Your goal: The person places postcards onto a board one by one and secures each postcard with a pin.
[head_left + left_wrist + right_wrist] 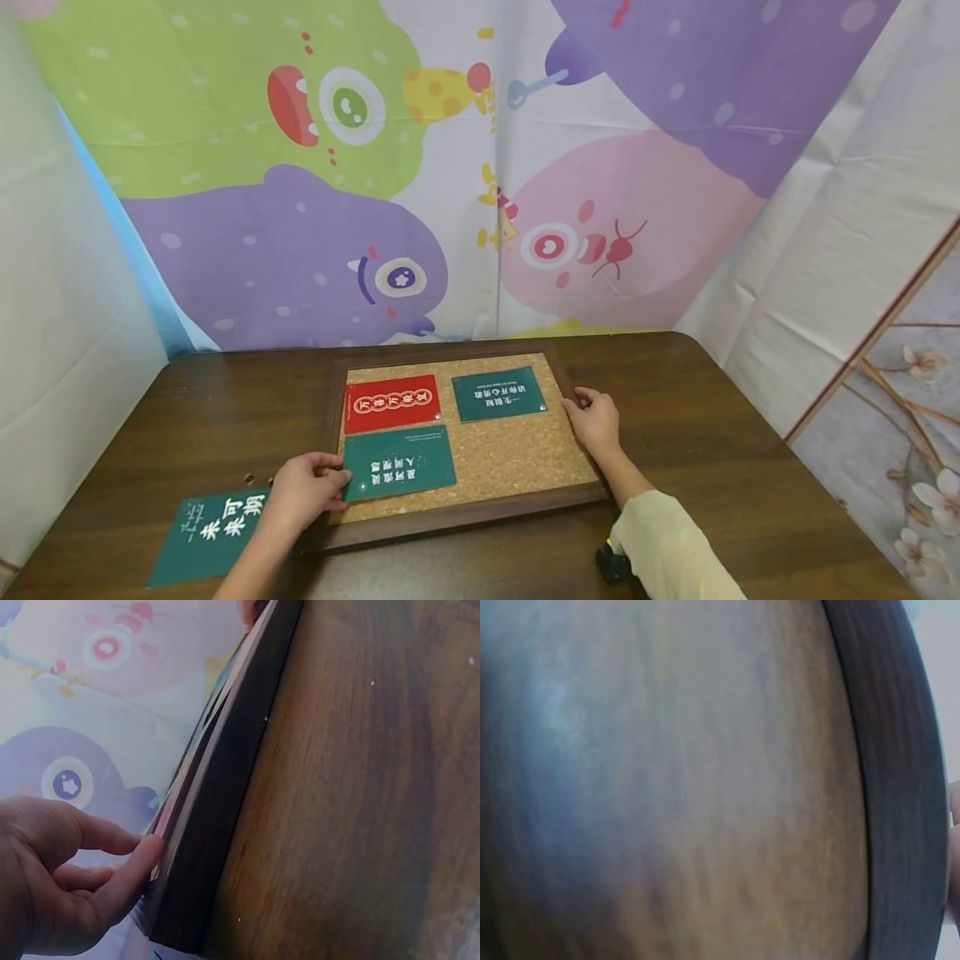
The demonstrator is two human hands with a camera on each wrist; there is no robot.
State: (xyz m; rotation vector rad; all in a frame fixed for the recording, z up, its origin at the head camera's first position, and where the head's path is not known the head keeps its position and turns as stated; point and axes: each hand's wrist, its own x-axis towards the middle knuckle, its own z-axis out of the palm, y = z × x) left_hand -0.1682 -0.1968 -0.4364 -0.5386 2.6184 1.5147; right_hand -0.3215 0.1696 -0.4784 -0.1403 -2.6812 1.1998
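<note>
Left grip (303, 487) pinching green card (401, 462), right grip (596, 421) clamped on corkboard (510, 458), forearm (257, 554) across loose card (202, 546)

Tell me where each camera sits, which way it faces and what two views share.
Head: on the head, facing forward and down at the cork board; left hand and right hand show.
Left wrist: on that wrist, looking along the board's frame; the left hand shows large, more fingers at top.
Right wrist: on that wrist, looking at the table and frame; a sliver of hand shows at right.
Head and left wrist both show the patterned backdrop.
</note>
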